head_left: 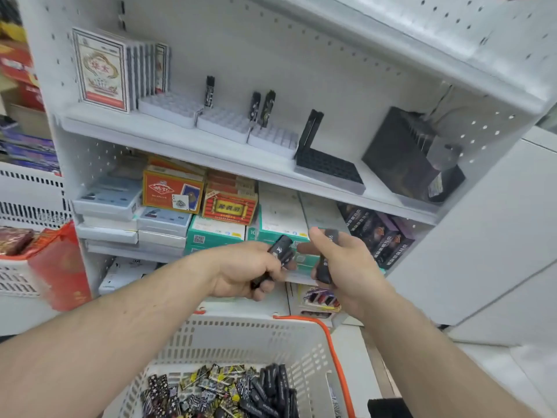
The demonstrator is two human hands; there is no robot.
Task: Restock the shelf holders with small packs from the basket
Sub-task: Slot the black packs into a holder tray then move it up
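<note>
A white basket [247,336] with an orange handle sits below me, holding several small black and patterned packs [229,390]. My left hand [244,273] grips a few black packs [280,251]. My right hand [346,263] holds one black pack [327,260] upright. Both hands hover above the basket, in front of the lower shelf. On the upper shelf stand three white holders [224,122], nearly bare with a few dark packs upright in them, and a black holder [330,168] with two black packs [312,128] at its back.
A tall white card pack [101,70] stands at the upper shelf's left, a black box [404,152] at its right. Boxes of playing cards [171,190] and green boxes [215,233] fill the lower shelf. A red bag [60,267] sits in a left basket.
</note>
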